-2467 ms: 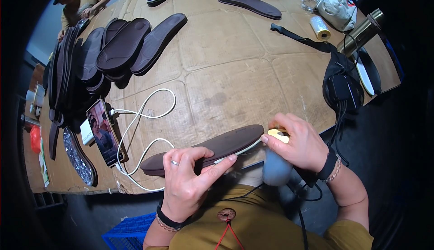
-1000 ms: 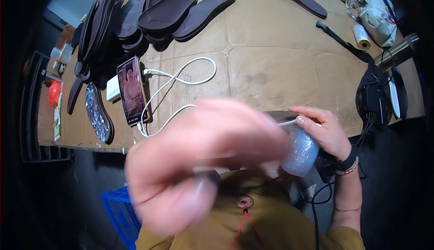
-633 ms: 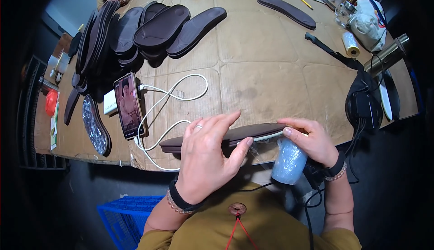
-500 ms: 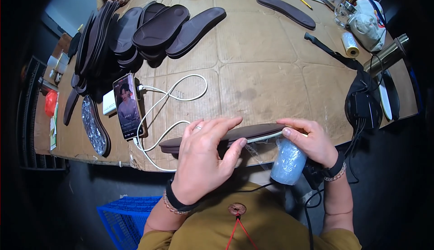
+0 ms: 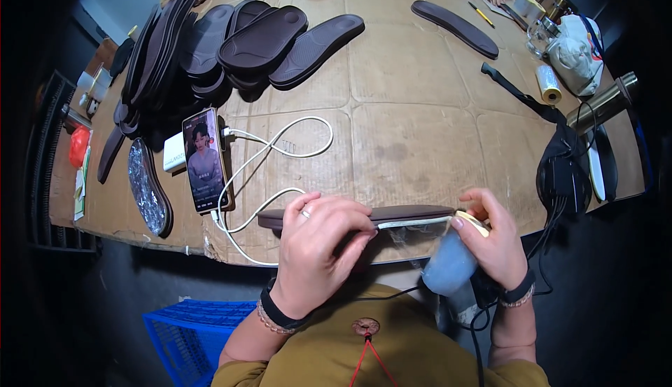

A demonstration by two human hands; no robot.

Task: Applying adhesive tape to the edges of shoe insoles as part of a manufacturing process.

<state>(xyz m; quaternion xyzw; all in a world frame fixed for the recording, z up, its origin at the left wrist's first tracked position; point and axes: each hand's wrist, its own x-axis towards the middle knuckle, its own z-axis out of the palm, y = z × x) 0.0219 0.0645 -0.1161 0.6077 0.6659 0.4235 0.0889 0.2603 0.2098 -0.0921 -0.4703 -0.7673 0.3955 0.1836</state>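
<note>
At the table's near edge lies a pair of stacked dark brown shoe soles (image 5: pixel 413 212), with a pale strip along their near side. My left hand (image 5: pixel 316 247) is curled over their left part, thumb on the near side and fingers on top. My right hand (image 5: pixel 495 241) grips the pale core end of a roll of clear bluish film (image 5: pixel 449 266) beside the soles' right end. The roll hangs tilted below that hand, slightly blurred. A thin stretch of loose film shows between the roll and the soles.
A phone (image 5: pixel 203 159) on a white cable leans against a white power bank (image 5: pixel 173 152). Brown soles (image 5: pixel 262 40) are piled at the far left; a film-wrapped sole (image 5: pixel 149 187) lies nearer. A black strap bag (image 5: pixel 563 163) sits right. Other people's hands rest at the far edge.
My right hand has shifted slightly right and down with the film roll, its fingers now around the core. My left fingers have curled inward. Another person's hands have appeared at the far right.
</note>
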